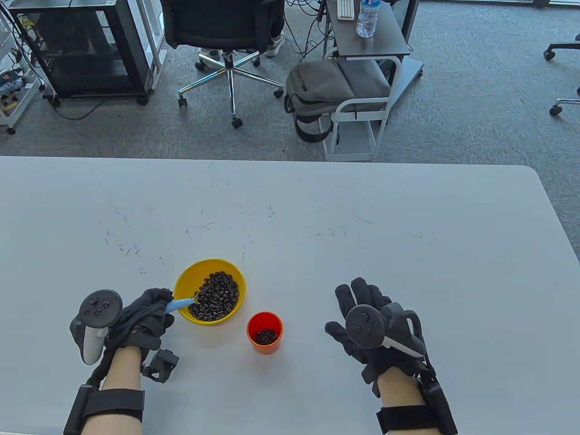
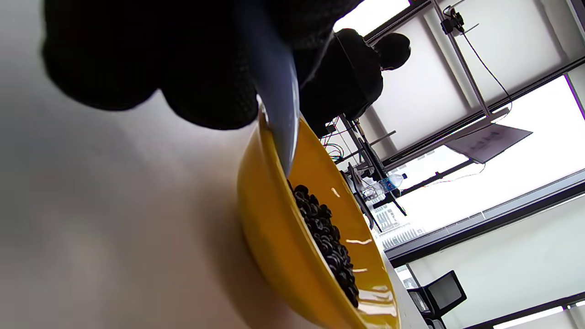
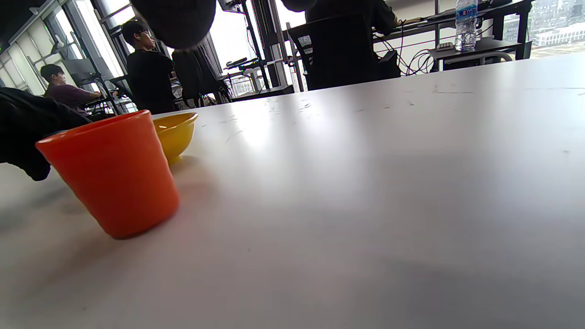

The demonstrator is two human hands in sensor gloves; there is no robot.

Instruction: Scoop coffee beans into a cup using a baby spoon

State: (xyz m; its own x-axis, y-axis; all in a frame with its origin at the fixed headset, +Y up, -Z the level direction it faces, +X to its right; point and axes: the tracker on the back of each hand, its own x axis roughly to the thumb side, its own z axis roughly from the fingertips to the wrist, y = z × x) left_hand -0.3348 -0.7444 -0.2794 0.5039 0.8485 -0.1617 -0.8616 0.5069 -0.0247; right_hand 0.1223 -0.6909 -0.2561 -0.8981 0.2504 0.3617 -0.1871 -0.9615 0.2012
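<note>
**Now: spoon in the beans**

Left hand (image 1: 136, 317) grips the blue spoon (image 1: 181, 304) by its handle, fingers closed round it, just left of the yellow bowl (image 1: 183, 276). The spoon crosses the bowl's near-left rim and its tip lies among the beans (image 1: 215, 297), which cover most of the bowl's floor. From the left wrist the spoon (image 2: 276, 91) runs down from the dark gloved fingers (image 2: 205, 82) over the bowl's rim (image 2: 256, 192) and into the beans (image 2: 324, 233).

An orange cup (image 1: 264, 333) stands upright just beside the bowl, to its lower right, not touching it. A small dark heap of beans sits at its bottom. From the right wrist the cup (image 3: 114, 178) stands in front of the bowl (image 3: 176, 132) on the white table (image 3: 365, 183).

Right hand (image 1: 367, 317) lies palm down on the table (image 1: 317, 217), right of the cup and apart from it, fingers spread and holding nothing. Each hand carries a tracker on its back.

Beyond the table's far edge stand an office chair (image 1: 222, 27), a grey backpack (image 1: 326, 86) on a white cart, and a water bottle (image 1: 367, 18) on a dark shelf.
</note>
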